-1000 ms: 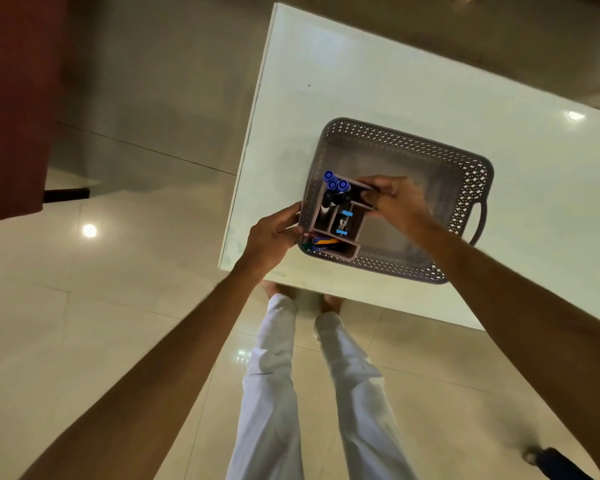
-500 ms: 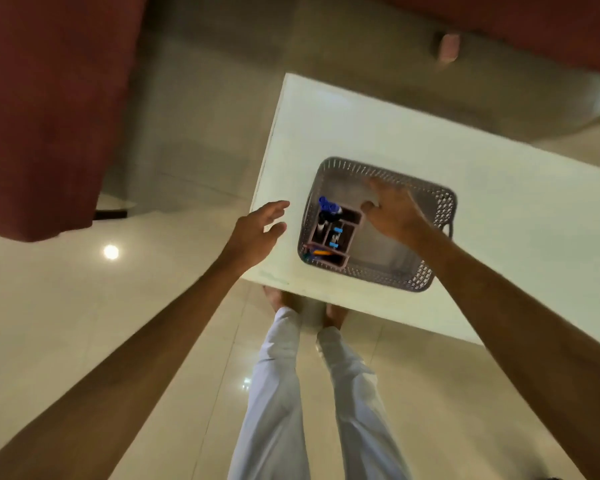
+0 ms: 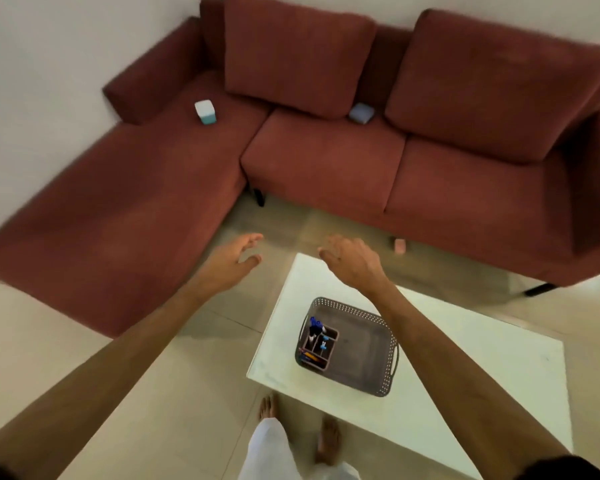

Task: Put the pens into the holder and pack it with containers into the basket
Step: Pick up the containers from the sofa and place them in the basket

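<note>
The person stands at the near edge of the white table (image 3: 465,368). On it sits the grey basket (image 3: 378,386). The pen holder (image 3: 317,348) stands upright against the basket's left wall, with pens (image 3: 315,325) in its compartments; the rest of the basket floor is bare.

Both arms extend forward past the basket. The left hand (image 3: 234,256) is held over the floor with fingers spread and loosely bent, gripping nothing. The right hand (image 3: 350,258) is held over the far corner of the table, fingers relaxed, also holding nothing.

Further off, a white and teal box (image 3: 205,112) rests on the left seat of the red sofa (image 3: 326,161). A pale blue container (image 3: 361,112) lies against a back cushion. A small pink object (image 3: 399,245) lies on the floor just beside the sofa base.

Risks, as judged: the containers are well apart, so carrying several at once may cause a drop. Setting one down carelessly may tip the holder and spill its contents. The pink item is low and easily missed.
</note>
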`<state>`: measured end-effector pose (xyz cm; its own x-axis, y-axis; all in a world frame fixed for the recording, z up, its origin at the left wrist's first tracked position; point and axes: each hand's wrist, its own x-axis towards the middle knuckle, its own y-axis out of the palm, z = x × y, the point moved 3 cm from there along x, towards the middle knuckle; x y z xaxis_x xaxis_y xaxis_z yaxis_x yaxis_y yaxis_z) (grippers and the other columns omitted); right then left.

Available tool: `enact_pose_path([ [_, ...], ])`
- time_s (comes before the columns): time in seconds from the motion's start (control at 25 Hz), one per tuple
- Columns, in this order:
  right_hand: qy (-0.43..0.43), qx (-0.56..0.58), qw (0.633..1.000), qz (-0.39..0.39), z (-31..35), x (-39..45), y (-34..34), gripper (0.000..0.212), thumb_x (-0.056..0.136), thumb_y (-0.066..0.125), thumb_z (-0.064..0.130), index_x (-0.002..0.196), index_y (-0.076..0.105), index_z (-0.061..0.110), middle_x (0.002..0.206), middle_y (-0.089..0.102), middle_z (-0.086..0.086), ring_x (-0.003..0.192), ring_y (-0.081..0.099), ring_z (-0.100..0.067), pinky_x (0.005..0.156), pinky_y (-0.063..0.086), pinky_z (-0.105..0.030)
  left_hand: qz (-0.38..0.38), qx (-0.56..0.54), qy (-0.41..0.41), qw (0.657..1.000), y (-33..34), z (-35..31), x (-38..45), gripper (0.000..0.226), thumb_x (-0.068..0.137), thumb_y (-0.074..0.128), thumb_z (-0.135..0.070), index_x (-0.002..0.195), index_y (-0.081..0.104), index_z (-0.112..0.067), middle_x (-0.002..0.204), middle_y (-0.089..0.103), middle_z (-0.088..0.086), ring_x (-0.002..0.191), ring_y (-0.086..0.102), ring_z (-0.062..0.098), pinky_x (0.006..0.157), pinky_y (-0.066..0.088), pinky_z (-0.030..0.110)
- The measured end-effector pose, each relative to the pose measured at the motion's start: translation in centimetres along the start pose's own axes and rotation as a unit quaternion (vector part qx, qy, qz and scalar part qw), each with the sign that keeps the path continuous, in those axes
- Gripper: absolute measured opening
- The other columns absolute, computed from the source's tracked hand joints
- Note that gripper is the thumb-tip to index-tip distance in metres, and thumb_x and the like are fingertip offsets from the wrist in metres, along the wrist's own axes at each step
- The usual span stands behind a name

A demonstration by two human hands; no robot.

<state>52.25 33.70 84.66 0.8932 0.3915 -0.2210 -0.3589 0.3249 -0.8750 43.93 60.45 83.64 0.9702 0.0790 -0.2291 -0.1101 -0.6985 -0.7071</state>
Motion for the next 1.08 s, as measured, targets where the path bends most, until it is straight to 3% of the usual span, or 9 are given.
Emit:
enact_pose_path([
  [0.24,-0.046,-0.009,0.999,-0.017,5.4,-1.1,-0.4,0.033,0.101,0.049,0.039,0.123,0.058,0.016,0.115,0.069,-0.013,0.101,0.066,-0.036,0.072,0.047,-0.038,-0.041,-0.001,0.012,0.999,-6.2,0.4,-2.8,0.052,0.102,0.067,-0.036,0.151,0.052,-0.028,0.148,0.061,0.002,0.139,0.056,0.015,0.109,0.04,0.026],
  [0.44,-0.054,-0.005,0.999,-0.008,10.7,1.4,2.9,0.033,0.102,0.049,0.034,0.127,0.06,0.015,0.11,0.071,-0.008,0.098,0.068,-0.032,0.071,0.051,-0.037,-0.035,0.013,0.021,0.999,-10.3,6.1,-2.6,0.053,0.102,0.067,-0.037,0.152,0.052,-0.024,0.15,0.061,0.001,0.141,0.055,0.014,0.111,0.039,0.024],
  [0.6,-0.046,0.008,0.999,-0.002,16.7,6.1,7.4,0.033,0.1,0.049,0.035,0.123,0.061,0.015,0.112,0.072,-0.009,0.097,0.068,-0.032,0.079,0.059,-0.044,-0.019,0.02,0.051,0.998,-15.1,12.2,-0.5,0.054,0.103,0.067,-0.034,0.152,0.052,-0.018,0.152,0.059,0.004,0.142,0.055,0.016,0.118,0.042,0.033],
  [0.88,-0.016,0.042,0.999,0.005,25.2,12.5,12.4,0.044,0.103,0.058,0.038,0.141,0.058,0.016,0.138,0.067,-0.006,0.122,0.065,-0.026,0.101,0.053,-0.04,0.024,0.043,0.05,0.998,-24.1,22.7,3.7,0.054,0.102,0.068,-0.033,0.152,0.052,-0.018,0.148,0.061,0.004,0.137,0.058,0.018,0.114,0.045,0.035],
  [1.08,-0.008,0.037,0.999,0.02,27.3,19.3,13.4,0.044,0.104,0.058,0.037,0.142,0.058,0.016,0.142,0.064,-0.006,0.124,0.064,-0.026,0.104,0.052,-0.042,0.048,0.048,0.03,0.997,-27.8,27.3,10.8,0.052,0.102,0.068,-0.031,0.15,0.055,-0.015,0.144,0.064,0.01,0.135,0.06,0.023,0.111,0.047,0.036],
])
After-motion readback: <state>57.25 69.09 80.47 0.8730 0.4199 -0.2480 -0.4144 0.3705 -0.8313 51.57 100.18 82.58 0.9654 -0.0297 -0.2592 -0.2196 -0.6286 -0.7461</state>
